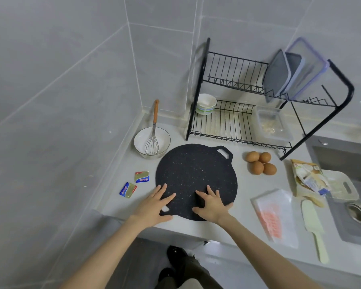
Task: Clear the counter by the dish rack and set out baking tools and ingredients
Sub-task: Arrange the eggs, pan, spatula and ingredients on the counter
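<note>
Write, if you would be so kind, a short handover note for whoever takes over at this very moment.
Left hand: open, flat on the near-left edge of the round black speckled board.
Right hand: open, fingers resting on the same board.
Set out on the counter: glass bowl with whisk, two butter packets, four eggs, ingredient bag, pale spatula.
Probably left: settle the board; the paper cup sits in the dish rack.

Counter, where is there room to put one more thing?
Bare counter lies between the black mat, the eggs and the plastic bag. A smaller patch sits between the bowl and the dish rack. By the sink it is crowded: food packet, spatula.
</note>
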`<state>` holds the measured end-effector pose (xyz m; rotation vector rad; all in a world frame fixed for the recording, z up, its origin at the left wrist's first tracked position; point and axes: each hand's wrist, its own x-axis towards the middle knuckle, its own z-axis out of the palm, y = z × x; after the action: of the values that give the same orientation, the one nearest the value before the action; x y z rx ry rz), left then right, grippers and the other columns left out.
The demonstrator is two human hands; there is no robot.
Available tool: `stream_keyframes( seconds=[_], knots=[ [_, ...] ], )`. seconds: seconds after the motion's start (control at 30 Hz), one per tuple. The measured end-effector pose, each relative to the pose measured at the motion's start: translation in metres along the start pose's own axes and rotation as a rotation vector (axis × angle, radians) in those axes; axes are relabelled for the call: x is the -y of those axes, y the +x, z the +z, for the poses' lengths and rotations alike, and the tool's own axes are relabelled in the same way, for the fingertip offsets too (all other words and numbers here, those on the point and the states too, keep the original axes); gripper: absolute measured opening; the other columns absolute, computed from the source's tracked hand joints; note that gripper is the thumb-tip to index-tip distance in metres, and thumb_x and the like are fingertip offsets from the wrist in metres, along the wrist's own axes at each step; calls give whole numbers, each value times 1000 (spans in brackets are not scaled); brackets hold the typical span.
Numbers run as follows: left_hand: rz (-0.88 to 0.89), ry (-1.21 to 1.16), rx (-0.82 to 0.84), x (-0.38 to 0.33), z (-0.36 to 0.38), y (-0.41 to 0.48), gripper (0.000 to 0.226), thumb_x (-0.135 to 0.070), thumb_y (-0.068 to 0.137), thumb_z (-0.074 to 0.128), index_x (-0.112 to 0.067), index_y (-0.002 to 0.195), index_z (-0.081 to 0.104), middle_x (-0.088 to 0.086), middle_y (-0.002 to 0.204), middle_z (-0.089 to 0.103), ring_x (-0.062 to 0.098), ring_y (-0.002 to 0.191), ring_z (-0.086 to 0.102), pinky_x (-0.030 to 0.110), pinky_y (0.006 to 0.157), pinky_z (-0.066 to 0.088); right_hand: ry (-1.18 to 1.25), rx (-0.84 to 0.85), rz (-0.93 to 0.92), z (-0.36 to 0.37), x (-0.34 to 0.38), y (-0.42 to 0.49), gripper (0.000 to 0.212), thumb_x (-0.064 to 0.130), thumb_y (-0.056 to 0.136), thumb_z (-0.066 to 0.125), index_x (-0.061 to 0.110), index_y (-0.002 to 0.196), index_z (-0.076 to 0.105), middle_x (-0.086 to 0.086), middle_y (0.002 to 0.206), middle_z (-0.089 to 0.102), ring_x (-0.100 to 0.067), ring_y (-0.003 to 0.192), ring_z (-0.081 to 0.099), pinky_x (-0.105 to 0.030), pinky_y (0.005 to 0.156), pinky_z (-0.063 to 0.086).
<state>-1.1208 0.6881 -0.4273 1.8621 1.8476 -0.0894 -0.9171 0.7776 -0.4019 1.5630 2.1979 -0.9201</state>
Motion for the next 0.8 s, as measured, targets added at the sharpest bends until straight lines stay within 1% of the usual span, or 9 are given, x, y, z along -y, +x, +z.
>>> stream_keyframes(
  seconds=[0.07,0.17,0.27,0.33,0.37,0.47,0.6,0.7,0.8],
  knots=[
    [-6,-72,-45,0,-4,-4,68,-53,93,45,-37,150,11,-7,160,-1,15,147,-2,32,118,10,-59,-60,-37,-1,11,2,59,39,92,53,39,146,29,0,161,9,-35,147,3,-74,104,-4],
    [-103,-226,-229,9,-9,-14,60,-46,96,45,-34,149,21,-10,157,18,12,144,19,30,113,28,-52,-149,-151,-5,29,7,51,30,95,51,33,144,36,0,157,22,-32,145,15,-67,111,2],
    [-227,-334,-438,25,-10,-25,54,-34,95,52,-25,145,35,-7,149,34,13,136,35,29,105,38,-12,-179,-283,-10,50,16,48,24,95,52,29,141,41,0,153,32,-27,140,29,-51,117,18],
    [-327,-364,-552,36,-8,-32,53,-25,89,61,-16,138,45,-2,137,44,17,125,46,29,99,42,20,-152,-367,-10,66,23,48,19,94,53,26,140,43,-1,148,40,-24,133,39,-40,113,31],
    [-379,-366,-592,41,-7,-34,52,-23,85,65,-13,134,49,0,132,48,20,120,49,30,96,43,36,-127,-396,-9,74,27,48,17,93,53,25,140,44,-1,145,43,-23,131,42,-36,111,35],
    [-505,-368,-590,53,-4,-36,58,-24,77,71,-9,130,51,5,130,50,23,120,48,32,100,40,47,-63,-447,-7,98,40,52,13,91,54,24,141,42,-2,142,46,-21,129,45,-34,108,38],
    [-561,-378,-524,63,-2,-32,65,-22,75,68,-11,136,47,4,135,47,22,127,42,30,109,32,63,-24,-521,-3,121,58,57,4,89,52,25,141,43,-1,142,46,-21,128,45,-33,109,37],
    [-560,-387,-517,66,-2,-33,64,-20,76,69,-15,136,47,3,131,48,21,124,44,25,104,31,29,-5,-588,0,131,69,65,-4,85,44,27,142,41,4,140,48,-24,124,41,-30,104,37],
    [-580,-372,-505,64,-4,-34,66,-28,78,69,-23,139,45,-1,129,51,19,123,46,26,99,35,-28,32,-642,1,135,79,68,-6,86,41,28,145,36,3,141,46,-25,125,34,-30,104,33]
  ],
)
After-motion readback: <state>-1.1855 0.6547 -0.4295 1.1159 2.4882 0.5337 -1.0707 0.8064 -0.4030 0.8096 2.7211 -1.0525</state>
